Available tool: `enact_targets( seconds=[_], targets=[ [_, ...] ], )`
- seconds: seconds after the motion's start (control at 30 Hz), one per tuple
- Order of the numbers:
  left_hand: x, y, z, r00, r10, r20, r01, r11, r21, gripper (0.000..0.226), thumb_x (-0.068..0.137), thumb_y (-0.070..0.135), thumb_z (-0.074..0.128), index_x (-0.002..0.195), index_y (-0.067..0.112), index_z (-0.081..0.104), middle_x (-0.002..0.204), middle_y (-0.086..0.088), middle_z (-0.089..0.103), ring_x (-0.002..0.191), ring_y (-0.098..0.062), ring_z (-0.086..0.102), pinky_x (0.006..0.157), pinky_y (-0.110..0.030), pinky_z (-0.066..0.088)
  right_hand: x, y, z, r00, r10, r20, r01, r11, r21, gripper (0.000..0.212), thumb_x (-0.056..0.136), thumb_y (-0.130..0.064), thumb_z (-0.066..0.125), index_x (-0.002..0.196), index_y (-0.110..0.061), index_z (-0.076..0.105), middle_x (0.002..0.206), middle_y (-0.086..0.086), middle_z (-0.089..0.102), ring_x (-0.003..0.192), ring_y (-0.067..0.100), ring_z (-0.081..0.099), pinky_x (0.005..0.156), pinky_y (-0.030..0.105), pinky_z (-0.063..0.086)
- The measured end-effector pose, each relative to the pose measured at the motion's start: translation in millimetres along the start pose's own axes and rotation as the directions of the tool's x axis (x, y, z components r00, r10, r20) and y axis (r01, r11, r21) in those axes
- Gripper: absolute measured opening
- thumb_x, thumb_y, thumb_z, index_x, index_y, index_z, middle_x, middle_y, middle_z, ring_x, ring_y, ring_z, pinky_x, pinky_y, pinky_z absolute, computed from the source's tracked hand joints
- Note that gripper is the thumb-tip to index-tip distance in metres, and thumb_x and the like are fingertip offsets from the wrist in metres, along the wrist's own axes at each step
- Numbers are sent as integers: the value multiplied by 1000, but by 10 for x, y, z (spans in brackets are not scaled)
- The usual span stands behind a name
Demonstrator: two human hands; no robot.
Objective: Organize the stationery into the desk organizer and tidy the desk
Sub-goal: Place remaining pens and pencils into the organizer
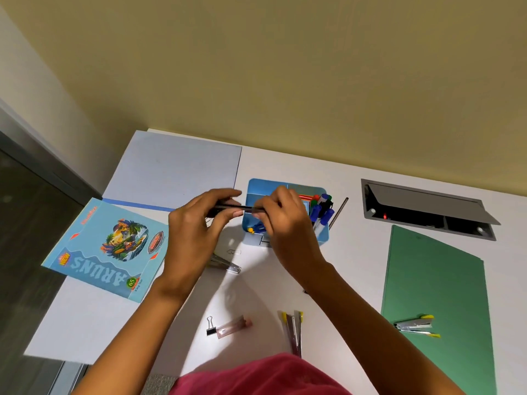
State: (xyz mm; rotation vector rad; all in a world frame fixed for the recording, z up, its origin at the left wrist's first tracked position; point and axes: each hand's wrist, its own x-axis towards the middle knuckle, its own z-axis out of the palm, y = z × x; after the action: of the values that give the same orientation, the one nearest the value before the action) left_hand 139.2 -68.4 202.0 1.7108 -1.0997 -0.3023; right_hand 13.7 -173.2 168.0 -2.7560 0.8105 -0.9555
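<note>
**Above the desk (356, 280), a pen (236, 207) is lying crosswise before the desk organizer (258, 185)**

Just in front of the blue desk organizer, both hands are holding the dark pen level, its long axis running left to right. The left hand (196, 223) is curling its fingers round one end, and the right hand (285, 223) is pinching the other. The open compartments are sitting directly behind the right hand, so that hand is nearer. The pen is likely needing tipping upright to drop in.

Both hands, left hand (196, 220) and right hand (282, 220), pinching black pen (233, 208) above blue organizer (320, 238)
</note>
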Motion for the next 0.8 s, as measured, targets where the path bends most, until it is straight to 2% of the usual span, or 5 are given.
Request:
enact_targets(
  seconds=[0.13, 0.37, 0.43, 0.6, 0.8],
  targets=[
    [62, 161, 60, 989, -94, -118, 70, 979, -190, 32, 94, 20, 54, 125, 26, 48, 89, 2, 71, 73, -12, 69, 69, -18, 53, 143, -8, 9, 993, -115, -22, 116, 991, 62, 18, 96, 1, 51, 85, 7, 64, 82, 15, 61, 71, 27, 55, 63, 36, 48],
    [-127, -378, -12, 920, -334, -207, 299, 937, -182, 19, 100, 26, 41, 113, 24, 54, 86, 4, 67, 68, -14, 63, 69, -40, 55, 278, 171, 32, 987, 115, -111, -75, 946, 314, 14, 93, -2, 55, 87, 8, 64, 80, 13, 62, 69, 22, 55, 65, 27, 46],
    [-227, -593, -24, 900, -384, -205, 371, 923, -101, 18, 100, 24, 41, 109, 24, 57, 87, 6, 67, 68, -12, 64, 70, -41, 54, 270, 253, 76, 976, 211, -59, -180, 927, 330, 14, 93, -4, 55, 85, 3, 64, 76, 9, 61, 67, 15, 51, 65, 15, 41],
    [-436, -1011, -10, 879, -464, -104, 473, 877, 84, 17, 97, 19, 47, 100, 27, 62, 96, 0, 69, 79, -18, 65, 73, -41, 54, 267, 379, 228, 892, 400, 211, -448, 841, 302, 26, 97, -18, 52, 80, -1, 63, 66, 10, 61, 58, 15, 51, 54, 26, 39],
    [-452, -1019, 245, 857, -515, 20, 512, 855, 79, 15, 94, 17, 54, 100, 22, 67, 94, 3, 71, 81, -18, 68, 77, -38, 55, 290, 400, 365, 805, 449, 388, -551, 808, 209, 26, 97, -20, 51, 77, -7, 60, 59, -3, 51, 52, 6, 44, 49, 14, 31]
  ],
)
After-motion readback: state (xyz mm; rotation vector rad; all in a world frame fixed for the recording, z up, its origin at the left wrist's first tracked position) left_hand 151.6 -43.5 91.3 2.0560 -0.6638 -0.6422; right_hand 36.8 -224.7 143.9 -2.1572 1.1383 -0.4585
